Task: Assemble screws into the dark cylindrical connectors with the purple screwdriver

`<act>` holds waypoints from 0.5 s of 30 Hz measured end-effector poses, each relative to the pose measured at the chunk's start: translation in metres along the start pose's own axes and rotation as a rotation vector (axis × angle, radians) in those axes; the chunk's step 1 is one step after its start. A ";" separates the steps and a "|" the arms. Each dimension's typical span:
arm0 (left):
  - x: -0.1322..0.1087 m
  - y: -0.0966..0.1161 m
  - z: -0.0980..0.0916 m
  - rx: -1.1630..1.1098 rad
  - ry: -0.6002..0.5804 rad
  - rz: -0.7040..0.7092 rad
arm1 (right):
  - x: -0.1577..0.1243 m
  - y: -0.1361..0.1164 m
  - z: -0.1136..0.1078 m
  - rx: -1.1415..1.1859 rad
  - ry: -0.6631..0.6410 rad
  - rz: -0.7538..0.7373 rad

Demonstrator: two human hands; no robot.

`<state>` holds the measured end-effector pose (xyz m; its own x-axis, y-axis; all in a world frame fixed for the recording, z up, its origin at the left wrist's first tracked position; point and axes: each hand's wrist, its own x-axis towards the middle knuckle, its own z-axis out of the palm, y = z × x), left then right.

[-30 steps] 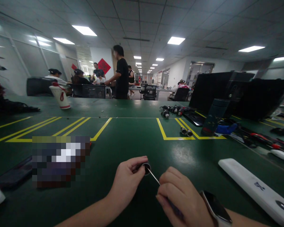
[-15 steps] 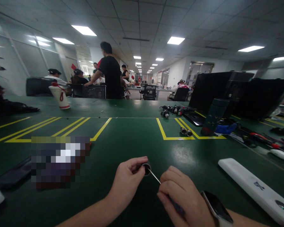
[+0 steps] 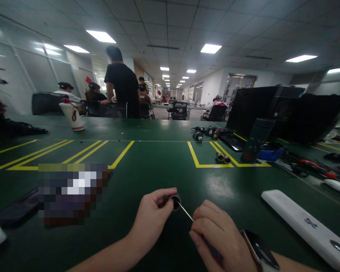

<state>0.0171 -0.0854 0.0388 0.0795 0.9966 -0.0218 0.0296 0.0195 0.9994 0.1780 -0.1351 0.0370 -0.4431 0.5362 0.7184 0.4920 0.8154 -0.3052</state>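
Note:
My left hand (image 3: 151, 213) pinches a small round metal connector shell (image 3: 176, 203) between thumb and fingers, its hollow end turned toward my right hand. In my right hand (image 3: 217, 226) is a screwdriver (image 3: 186, 212), my fingers wrapped round its dark handle. Its thin shiny shaft slants up to the left, and the tip reaches into the shell's opening. What the tip touches inside cannot be made out. Both hands are just above the green table (image 3: 158, 170).
Two metal connectors (image 3: 223, 158) lie beyond my hands, with several more connector parts (image 3: 205, 132) behind. At right are a white bar-shaped device (image 3: 303, 223) and a dark bottle (image 3: 257, 139). A paper cup (image 3: 73, 115) stands far left; a blurred-out object (image 3: 73, 194) lies nearer.
My hands, the shell and the screwdriver have hardly moved. In the background the standing person in black has shifted to the left.

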 end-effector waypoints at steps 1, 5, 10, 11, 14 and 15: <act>0.000 0.000 0.000 -0.001 -0.005 -0.007 | -0.001 0.000 0.001 -0.002 0.005 0.001; 0.001 -0.002 -0.001 0.014 -0.030 -0.018 | -0.001 0.000 0.001 -0.002 0.006 0.008; 0.000 -0.002 -0.002 0.052 -0.045 0.000 | 0.001 0.002 0.000 0.018 -0.011 0.006; 0.000 -0.002 -0.002 0.057 -0.046 -0.002 | 0.001 0.002 0.000 0.021 -0.012 0.006; 0.000 -0.002 -0.002 0.069 -0.047 -0.001 | 0.001 0.001 0.000 0.031 -0.012 0.010; 0.000 -0.002 -0.003 0.070 -0.049 0.005 | 0.000 0.001 0.001 0.034 -0.013 0.010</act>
<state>0.0144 -0.0850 0.0364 0.1287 0.9915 -0.0201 0.0981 0.0074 0.9951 0.1781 -0.1336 0.0366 -0.4478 0.5470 0.7073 0.4707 0.8168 -0.3337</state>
